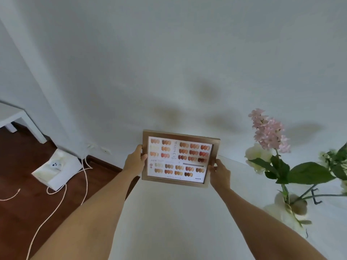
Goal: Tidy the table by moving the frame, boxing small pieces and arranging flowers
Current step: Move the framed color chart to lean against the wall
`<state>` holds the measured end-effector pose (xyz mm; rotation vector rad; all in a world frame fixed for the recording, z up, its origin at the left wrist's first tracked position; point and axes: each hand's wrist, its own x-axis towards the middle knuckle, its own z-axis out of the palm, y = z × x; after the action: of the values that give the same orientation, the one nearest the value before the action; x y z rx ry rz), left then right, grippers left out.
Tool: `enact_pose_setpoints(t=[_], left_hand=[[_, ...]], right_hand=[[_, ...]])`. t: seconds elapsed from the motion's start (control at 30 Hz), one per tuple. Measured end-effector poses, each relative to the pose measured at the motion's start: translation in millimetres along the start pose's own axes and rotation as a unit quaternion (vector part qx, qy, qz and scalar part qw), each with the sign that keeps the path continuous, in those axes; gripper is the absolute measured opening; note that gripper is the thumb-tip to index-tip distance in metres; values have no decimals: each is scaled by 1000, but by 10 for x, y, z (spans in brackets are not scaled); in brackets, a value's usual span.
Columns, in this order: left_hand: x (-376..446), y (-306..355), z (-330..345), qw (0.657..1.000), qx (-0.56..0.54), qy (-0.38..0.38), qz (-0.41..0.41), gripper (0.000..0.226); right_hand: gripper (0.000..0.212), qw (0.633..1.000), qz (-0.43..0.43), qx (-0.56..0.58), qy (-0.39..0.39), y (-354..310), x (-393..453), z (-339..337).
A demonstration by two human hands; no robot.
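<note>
A brown wooden frame (178,159) holding a chart of orange and red nail samples is held upright above the far edge of the white table (169,222), close to the wall. My left hand (135,160) grips its left edge and my right hand (218,172) grips its lower right edge. At the right, pink flowers (268,130) and white flowers (257,156) with green leaves stand in a white vase (289,212) on the table. No small pieces or box are in view.
The white wall (169,62) stands right behind the frame. On the dark wood floor at the left lie a white paper bag (56,168) and white cables (56,207). A white furniture leg (28,124) shows at the far left.
</note>
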<state>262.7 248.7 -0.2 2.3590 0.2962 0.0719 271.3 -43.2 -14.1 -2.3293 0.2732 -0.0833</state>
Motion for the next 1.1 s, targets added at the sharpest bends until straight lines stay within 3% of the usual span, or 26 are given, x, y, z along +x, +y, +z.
enact_pose_setpoints(t=[0.73,1.1], left_hand=[[2118,112,632,994,38,-71,77,29],[2481,57,729,992,23,-59,107,27]], right_hand=[[21,991,122,-5,60,-93,1397,446],[18,990,105,-4,93,-13,1595,625]])
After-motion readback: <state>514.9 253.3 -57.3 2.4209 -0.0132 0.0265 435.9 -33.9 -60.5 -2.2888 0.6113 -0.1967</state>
